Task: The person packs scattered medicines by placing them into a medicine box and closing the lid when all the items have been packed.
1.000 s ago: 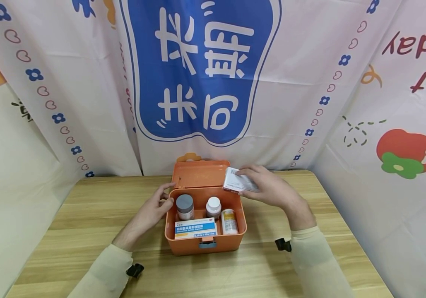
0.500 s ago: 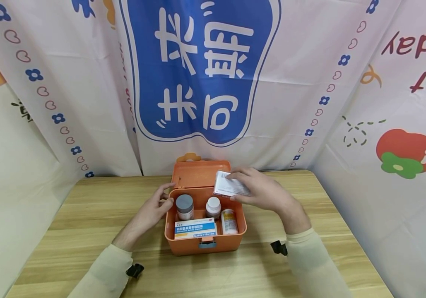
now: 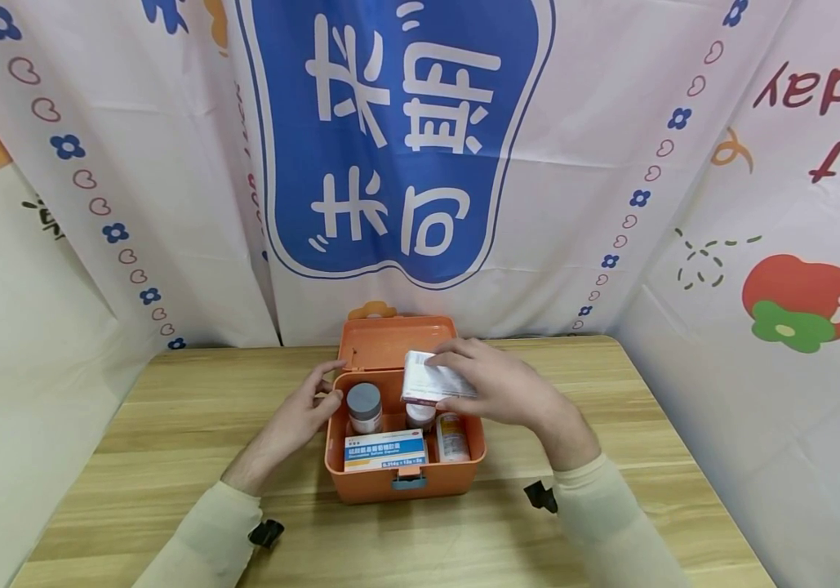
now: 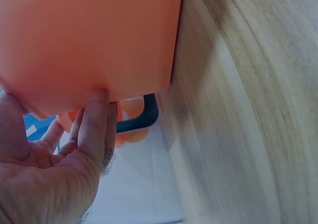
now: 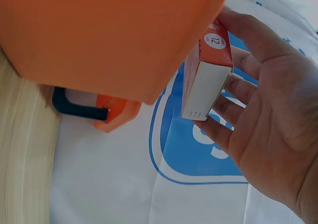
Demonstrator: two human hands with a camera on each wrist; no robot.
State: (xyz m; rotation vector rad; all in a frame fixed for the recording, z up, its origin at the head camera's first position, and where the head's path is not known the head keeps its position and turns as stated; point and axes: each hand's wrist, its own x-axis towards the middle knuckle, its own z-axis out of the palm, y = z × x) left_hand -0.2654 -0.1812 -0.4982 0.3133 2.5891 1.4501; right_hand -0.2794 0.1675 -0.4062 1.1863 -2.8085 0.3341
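My right hand [image 3: 500,388] pinches a white medicine box [image 3: 434,377] by its edges, thumb against fingers, tilted over the back of an orange storage case [image 3: 405,488]. In the right wrist view the medicine box [image 5: 206,87] shows a red face and a white end. My left hand [image 3: 302,416] rests against the case's left side; in the left wrist view its fairly straight fingers [image 4: 94,122] touch the outer wall. Inside the case stand a grey-capped bottle [image 3: 365,408], a white-capped bottle [image 3: 420,418] partly covered by the held box, a yellow-and-white bottle [image 3: 452,439] and a blue-and-white medicine box [image 3: 384,451].
The orange lid [image 3: 390,341] is folded back toward the printed curtain [image 3: 537,245]. A blue latch [image 3: 409,483] is on the case's front, and a dark handle [image 4: 144,119] shows in the left wrist view. Underneath is the wooden table [image 3: 206,433].
My right hand has carried the medicine box leftward and lower, from the lid's right corner to above the white-capped bottle. My left hand has stayed put.
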